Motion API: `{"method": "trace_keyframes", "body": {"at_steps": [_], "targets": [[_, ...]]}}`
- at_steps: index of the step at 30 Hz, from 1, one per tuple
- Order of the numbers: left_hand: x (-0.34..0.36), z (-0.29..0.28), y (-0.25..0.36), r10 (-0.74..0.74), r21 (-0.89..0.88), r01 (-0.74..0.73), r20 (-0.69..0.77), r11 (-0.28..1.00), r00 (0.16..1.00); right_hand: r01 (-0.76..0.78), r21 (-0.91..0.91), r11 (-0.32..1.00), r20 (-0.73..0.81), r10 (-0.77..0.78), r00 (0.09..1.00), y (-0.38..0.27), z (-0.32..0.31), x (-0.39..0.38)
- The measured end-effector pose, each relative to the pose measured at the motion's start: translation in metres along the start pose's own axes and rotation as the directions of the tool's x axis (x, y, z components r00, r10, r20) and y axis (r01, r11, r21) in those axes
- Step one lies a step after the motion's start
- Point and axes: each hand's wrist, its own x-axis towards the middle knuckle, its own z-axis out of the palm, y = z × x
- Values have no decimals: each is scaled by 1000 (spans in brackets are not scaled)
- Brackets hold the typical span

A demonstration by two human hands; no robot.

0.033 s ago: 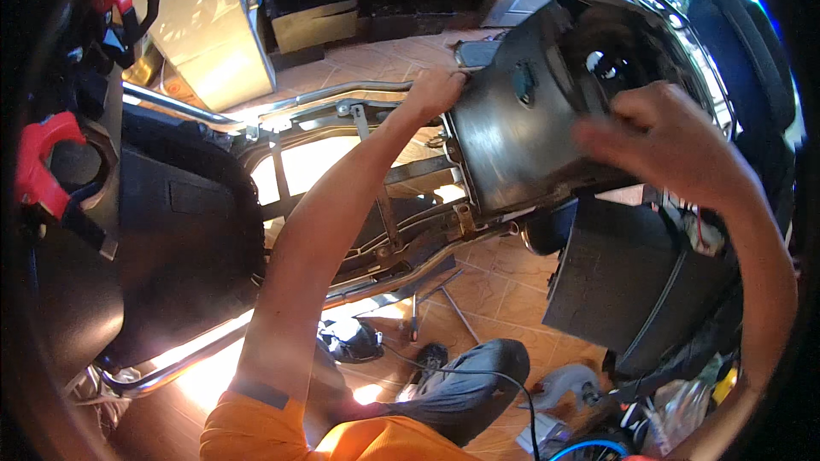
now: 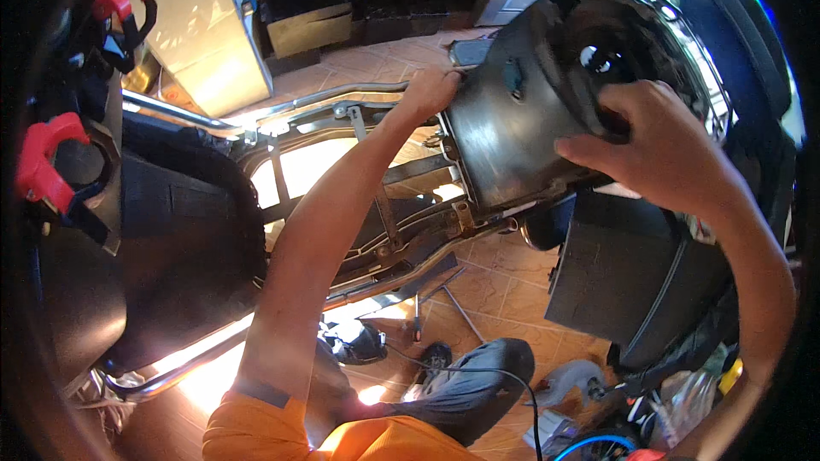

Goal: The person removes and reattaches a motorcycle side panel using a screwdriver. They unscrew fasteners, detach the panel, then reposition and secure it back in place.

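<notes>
A large dark plastic housing [image 2: 491,132] with a round opening sits tilted over the right end of a metal tube frame [image 2: 389,230]. My left hand [image 2: 434,92] is closed at the housing's far left corner, its fingertips partly hidden. At the right, my right hand [image 2: 662,141] straddles the rim of the opening, thumb on the outer wall and fingers curled over the edge into the dark inside. What lies deep in the opening is hard to make out, apart from a bright spot.
Black moulded panels [image 2: 188,205] and red clamp-like parts [image 2: 51,162] stand left. A black flat panel [image 2: 611,273] hangs below the housing. A dark cable [image 2: 478,371] crosses my leg. Tools lie on the tiled floor [image 2: 504,290]; a cream panel [image 2: 188,26] stands behind.
My right hand, blurred before, has shifted slightly down and left onto the rim, its thumb now spread along the housing wall. My left hand stays at the corner.
</notes>
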Motion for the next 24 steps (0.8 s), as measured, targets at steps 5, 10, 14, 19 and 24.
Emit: {"method": "trace_keyframes", "body": {"at_steps": [5,10,14,19,24], "targets": [[8,6,-6,84,51,-83,-14,995,996,108,107,988,-292,-73,954,-23,32,-6],[15,7,-16,79,129,-87,66,988,995,133,108,985,-365,-85,927,-43,28,-4],[21,9,-21,186,189,-192,46,963,981,38,168,985,-358,25,934,-11,29,-2],[27,8,-23,272,157,-270,10,950,962,51,125,991,-631,39,775,15,68,-7],[30,-2,-16,-112,9,112,30,994,993,-30,479,878,-696,400,596,-4,102,-11]]}}
